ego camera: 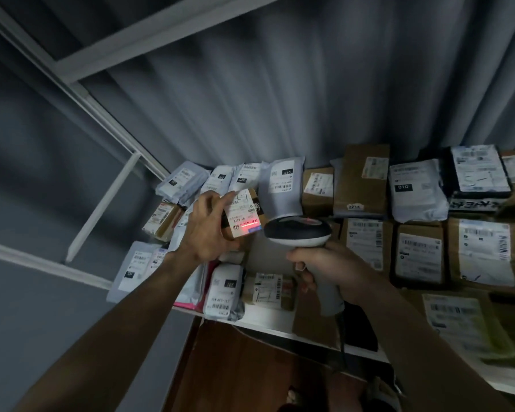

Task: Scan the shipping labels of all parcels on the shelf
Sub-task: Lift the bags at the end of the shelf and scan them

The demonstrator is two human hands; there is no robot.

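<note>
Two bare forearms reach in from the bottom edge toward a white shelf (pixel 268 318) packed with parcels. On the right, the right hand (pixel 336 269) is wrapped round the grey handle of a barcode scanner (pixel 299 233), fingers curled at the front of the grip; a dark cable hangs from the handle's base. The scanner's black-and-white head points left, just beside a small brown box (pixel 244 215) that the left hand (pixel 208 227) grasps from its left side, fingers curled round it, lifted above the parcels below. A white shipping label (pixel 246 217) covers the face of the box turned toward the scanner, and a red scan line glows across the label's lower edge — right at the scanner's nose.

Behind and around the hands lie grey poly mailers (pixel 283 188) and brown cardboard boxes (pixel 361 179), each with a white label, set side by side in rows and touching — the far right ones are blurred. A grey curtain (pixel 309 84) hangs behind the shelf.
</note>
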